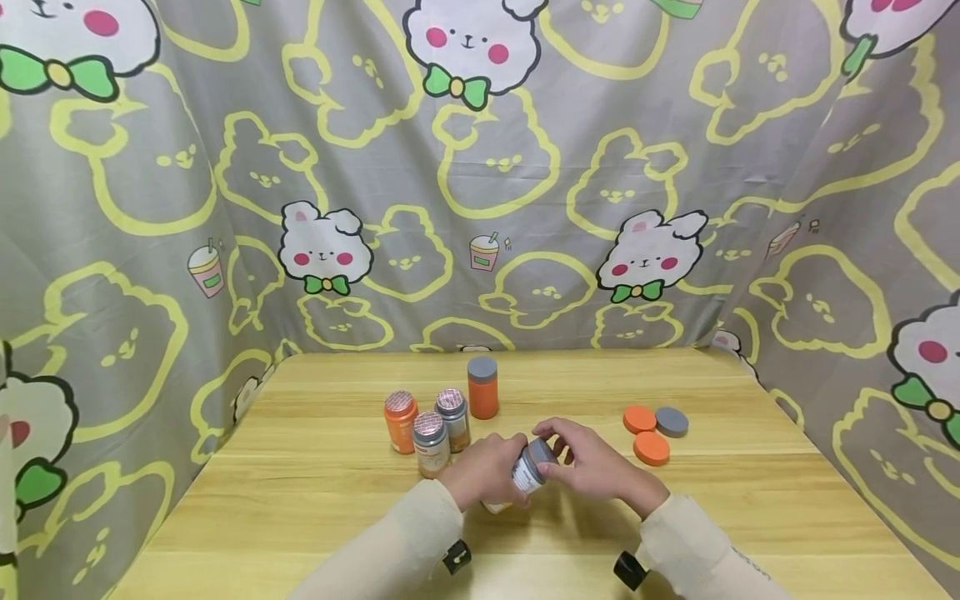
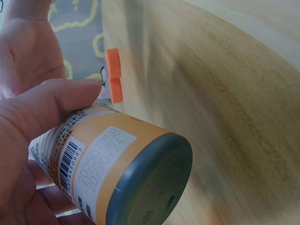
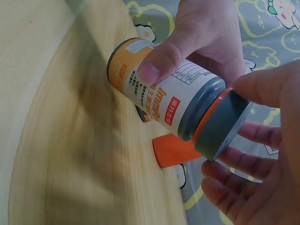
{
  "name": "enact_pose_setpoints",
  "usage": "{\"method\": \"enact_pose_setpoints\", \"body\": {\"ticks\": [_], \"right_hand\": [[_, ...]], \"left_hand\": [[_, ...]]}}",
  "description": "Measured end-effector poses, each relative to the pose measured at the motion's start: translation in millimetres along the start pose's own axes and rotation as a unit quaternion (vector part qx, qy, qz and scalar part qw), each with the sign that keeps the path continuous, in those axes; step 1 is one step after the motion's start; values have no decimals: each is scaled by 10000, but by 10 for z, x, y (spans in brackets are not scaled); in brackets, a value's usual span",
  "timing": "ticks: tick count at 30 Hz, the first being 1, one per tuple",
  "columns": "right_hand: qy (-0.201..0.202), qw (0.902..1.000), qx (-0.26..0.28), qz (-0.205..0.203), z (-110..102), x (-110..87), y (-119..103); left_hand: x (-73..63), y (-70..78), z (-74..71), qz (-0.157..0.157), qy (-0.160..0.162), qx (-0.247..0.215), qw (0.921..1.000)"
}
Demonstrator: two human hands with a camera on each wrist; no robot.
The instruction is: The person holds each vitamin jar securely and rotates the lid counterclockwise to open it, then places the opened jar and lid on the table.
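Note:
My left hand (image 1: 487, 468) grips a bottle (image 2: 105, 154) with a white and orange label, tilted above the table. Its dark base faces the left wrist camera. At the bottle's neck, a grey lid (image 3: 225, 124) shows an orange ring along its lower edge. The thumb and fingertips of my right hand (image 1: 592, 462) pinch this lid by its rim. Just left of my hands stand an orange bottle (image 1: 401, 423) and two grey bottles, one in front (image 1: 432, 450) and one behind (image 1: 453, 421), all with patterned seals on top and no lids.
Behind my hands, an orange bottle with a grey lid (image 1: 483, 392) stands upright. Two orange lids (image 1: 652, 448) and one grey lid (image 1: 672, 422) lie on the right of the wooden table (image 1: 300, 500). A patterned grey curtain (image 1: 465, 183) surrounds the back and sides.

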State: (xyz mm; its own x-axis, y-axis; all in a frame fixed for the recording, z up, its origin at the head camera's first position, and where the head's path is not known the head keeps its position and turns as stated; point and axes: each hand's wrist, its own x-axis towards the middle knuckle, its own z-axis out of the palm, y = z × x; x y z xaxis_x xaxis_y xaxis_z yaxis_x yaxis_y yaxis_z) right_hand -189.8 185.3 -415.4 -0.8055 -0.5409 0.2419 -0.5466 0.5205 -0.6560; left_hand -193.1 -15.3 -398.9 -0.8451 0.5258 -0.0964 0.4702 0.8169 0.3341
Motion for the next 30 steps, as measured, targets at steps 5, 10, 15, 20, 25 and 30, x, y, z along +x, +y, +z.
{"method": "enact_pose_setpoints", "body": {"ticks": [5,10,15,20,25,30], "right_hand": [[46,9999,-31,114,9,9,8],[35,9997,107,204,23,9,30],[29,10000,24,37,17,11,27],[-31,10000,-62,70,8,10,13],[-93,9995,-18,286,14,13,11],[-106,9999,37,93,6,8,-1]], "left_hand": [[-3,1,-2,-13,-5,-116,9999],[-10,13,-9,-19,-30,-73,10000],[-15,16,-14,-22,-10,-18,10000],[-8,6,-8,45,23,-36,10000],[-7,14,-20,29,-27,-104,9999],[-16,19,-23,-39,-43,-69,10000]]}}
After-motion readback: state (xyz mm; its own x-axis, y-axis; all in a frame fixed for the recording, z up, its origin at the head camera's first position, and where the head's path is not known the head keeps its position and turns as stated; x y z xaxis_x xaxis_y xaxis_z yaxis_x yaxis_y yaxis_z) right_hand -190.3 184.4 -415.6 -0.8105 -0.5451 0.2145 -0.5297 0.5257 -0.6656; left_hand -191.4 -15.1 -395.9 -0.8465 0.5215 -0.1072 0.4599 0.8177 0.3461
